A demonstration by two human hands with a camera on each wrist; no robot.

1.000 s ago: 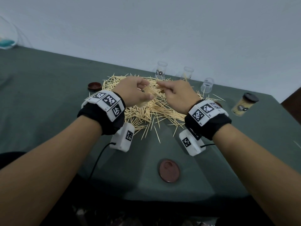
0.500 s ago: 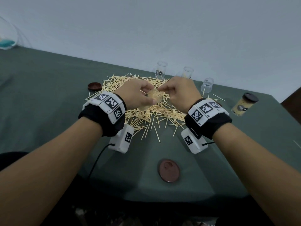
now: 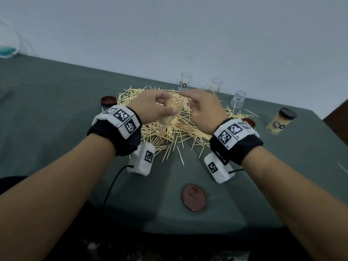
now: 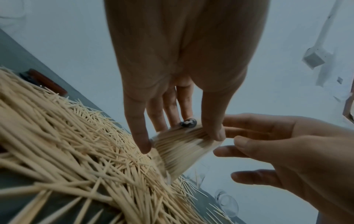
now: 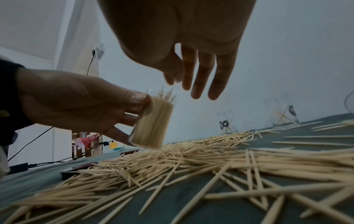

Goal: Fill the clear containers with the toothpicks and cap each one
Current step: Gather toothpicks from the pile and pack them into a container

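Green cloth covers the surface, with a pale wall behind it. Above the loose toothpick pile the left hand grips a clear container packed with toothpicks, thumb on one side and fingers curled round the other; it is tilted, its base just over the pile (whether it touches the sticks I cannot tell). A few tips poke out of its open mouth. The right hand hovers just beyond and above that mouth, fingers loosely extended and holding nothing, its fingertips close to the protruding tips but apart from them.

Beyond the left grip, at the far edge of the pile, stand three more clear containers: one nearly empty, one with a few sticks inside, one further to the right. Well to the right of both hands a filled, capped container stands tilted. One brown cap lies left of the left hand, another on the near side of both wrists, and a third shows just beyond the right wrist.
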